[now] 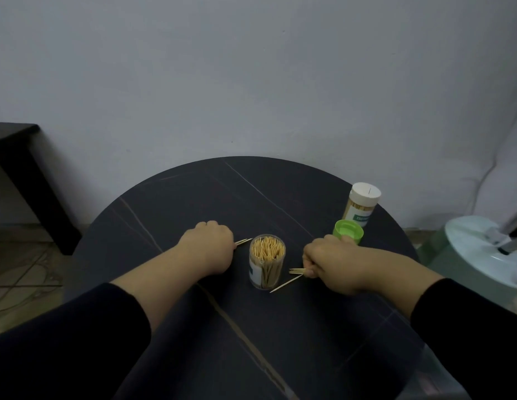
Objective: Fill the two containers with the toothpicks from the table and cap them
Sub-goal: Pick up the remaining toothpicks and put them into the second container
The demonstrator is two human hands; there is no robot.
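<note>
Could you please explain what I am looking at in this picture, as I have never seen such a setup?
There is no machine here: a person works with two bare hands, and the one picture comes from a wide-angle camera worn on the head, looking down. The left hand and the right hand each pinch a few thin wooden toothpicks. Between them, on the round dark stone-patterned table, stands an open clear plastic container packed with toothpicks. Beyond the right hand sit a loose round green cap and a second container closed with a white cap. From the right hand a single toothpick slants to the table; I cannot tell whether it is held.
</note>
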